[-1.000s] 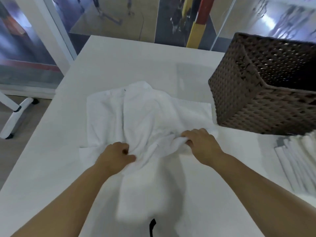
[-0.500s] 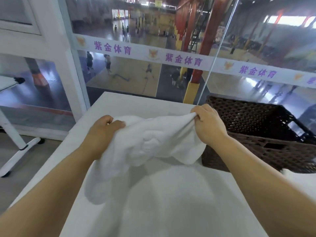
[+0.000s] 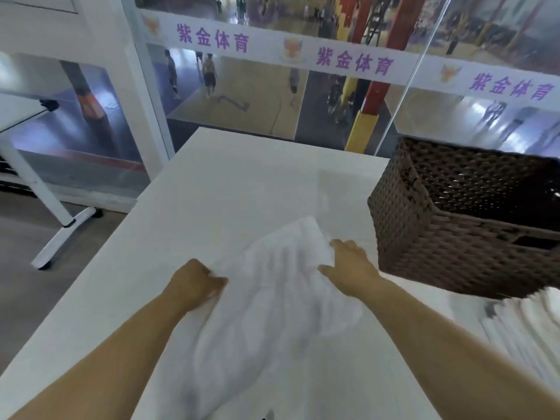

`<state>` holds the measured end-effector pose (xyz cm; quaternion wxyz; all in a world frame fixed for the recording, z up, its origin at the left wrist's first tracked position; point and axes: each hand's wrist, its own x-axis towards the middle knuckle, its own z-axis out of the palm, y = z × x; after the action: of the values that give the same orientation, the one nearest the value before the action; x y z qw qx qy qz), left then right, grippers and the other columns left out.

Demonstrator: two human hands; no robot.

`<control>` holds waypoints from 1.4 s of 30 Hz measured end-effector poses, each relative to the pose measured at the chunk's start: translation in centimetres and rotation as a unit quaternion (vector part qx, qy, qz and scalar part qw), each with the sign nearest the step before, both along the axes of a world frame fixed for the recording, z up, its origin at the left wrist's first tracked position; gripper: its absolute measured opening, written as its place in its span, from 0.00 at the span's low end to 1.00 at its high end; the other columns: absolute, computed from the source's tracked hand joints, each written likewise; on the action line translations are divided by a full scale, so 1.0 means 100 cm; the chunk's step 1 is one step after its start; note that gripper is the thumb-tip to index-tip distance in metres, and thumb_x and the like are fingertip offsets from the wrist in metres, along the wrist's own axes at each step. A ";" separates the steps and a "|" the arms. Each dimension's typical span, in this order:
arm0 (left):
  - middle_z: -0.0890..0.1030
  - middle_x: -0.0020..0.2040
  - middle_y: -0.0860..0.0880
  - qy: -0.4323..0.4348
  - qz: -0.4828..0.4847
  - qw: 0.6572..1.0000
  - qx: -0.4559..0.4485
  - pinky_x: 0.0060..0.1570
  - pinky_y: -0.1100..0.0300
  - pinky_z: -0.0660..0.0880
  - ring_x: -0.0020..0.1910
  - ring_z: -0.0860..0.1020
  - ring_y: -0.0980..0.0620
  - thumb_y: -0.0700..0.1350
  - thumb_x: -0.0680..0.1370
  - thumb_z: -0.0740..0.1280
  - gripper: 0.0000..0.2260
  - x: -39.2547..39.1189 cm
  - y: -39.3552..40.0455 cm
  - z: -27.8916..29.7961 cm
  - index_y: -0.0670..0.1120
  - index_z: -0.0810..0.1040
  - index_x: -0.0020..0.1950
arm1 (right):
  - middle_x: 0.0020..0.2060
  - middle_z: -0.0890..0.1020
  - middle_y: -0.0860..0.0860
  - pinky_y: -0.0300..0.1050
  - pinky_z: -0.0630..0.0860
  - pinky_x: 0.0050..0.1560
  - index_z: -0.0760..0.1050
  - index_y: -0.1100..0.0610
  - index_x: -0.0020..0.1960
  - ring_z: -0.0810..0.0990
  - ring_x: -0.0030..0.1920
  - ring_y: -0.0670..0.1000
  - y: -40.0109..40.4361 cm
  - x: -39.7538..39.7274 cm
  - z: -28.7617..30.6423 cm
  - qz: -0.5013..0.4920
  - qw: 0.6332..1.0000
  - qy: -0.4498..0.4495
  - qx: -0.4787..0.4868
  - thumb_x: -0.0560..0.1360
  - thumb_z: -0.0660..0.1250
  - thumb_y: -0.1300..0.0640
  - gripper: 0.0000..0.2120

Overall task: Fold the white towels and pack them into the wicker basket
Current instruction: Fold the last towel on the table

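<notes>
A white towel (image 3: 272, 298) is spread in motion over the white table (image 3: 242, 183), blurred, its far corner lying towards the basket. My left hand (image 3: 194, 283) grips the towel's left edge with curled fingers. My right hand (image 3: 348, 265) holds the right edge, thumb and fingers pinching the cloth. The brown wicker basket (image 3: 424, 247) stands at the right, just beyond my right hand, its dark inside showing no towel.
A stack of folded white towels (image 3: 521, 325) lies at the right edge, in front of the basket. A glass wall runs behind the table's far edge. A white stand's leg (image 3: 57, 213) is on the floor to the left.
Both hands lifted the towel off the table, raised it in the air, and have now swung it back down onto the table. The view tilted up, then down.
</notes>
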<state>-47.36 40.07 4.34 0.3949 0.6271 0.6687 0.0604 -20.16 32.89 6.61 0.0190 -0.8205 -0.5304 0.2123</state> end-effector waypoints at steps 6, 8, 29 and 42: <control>0.77 0.37 0.48 0.004 -0.001 0.997 -0.083 0.35 0.59 0.69 0.37 0.76 0.49 0.55 0.66 0.76 0.18 0.008 -0.013 -0.038 0.45 0.71 0.39 | 0.65 0.67 0.58 0.52 0.70 0.62 0.61 0.58 0.71 0.66 0.66 0.59 -0.020 0.015 -0.056 -0.069 0.992 0.039 -0.094 0.78 0.61 0.44 0.28; 0.78 0.51 0.46 0.019 0.009 0.998 -0.063 0.43 0.58 0.70 0.50 0.77 0.46 0.55 0.68 0.75 0.24 0.010 -0.014 -0.045 0.43 0.73 0.55 | 0.65 0.67 0.58 0.52 0.70 0.61 0.62 0.59 0.70 0.68 0.65 0.59 -0.011 0.018 -0.062 -0.075 0.992 0.051 -0.083 0.78 0.61 0.44 0.27; 0.69 0.71 0.47 -0.102 0.024 0.995 0.008 0.61 0.56 0.63 0.69 0.68 0.45 0.50 0.79 0.62 0.25 -0.020 -0.016 -0.039 0.45 0.62 0.74 | 0.37 0.71 0.50 0.42 0.66 0.34 0.64 0.56 0.41 0.70 0.37 0.52 0.019 -0.013 -0.056 -0.120 0.962 0.231 0.080 0.72 0.61 0.66 0.07; 0.72 0.46 0.46 -0.207 0.197 0.926 0.247 0.35 0.59 0.64 0.44 0.70 0.47 0.51 0.76 0.67 0.14 -0.040 0.051 0.063 0.43 0.69 0.50 | 0.63 0.74 0.56 0.40 0.67 0.52 0.68 0.59 0.69 0.73 0.61 0.56 0.028 0.031 0.056 -0.203 0.912 0.142 0.327 0.76 0.64 0.63 0.22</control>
<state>-51.41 45.18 10.66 0.3370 0.5340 0.6462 0.4286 -17.10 35.69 12.19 0.4038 -0.8198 -0.3837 0.1326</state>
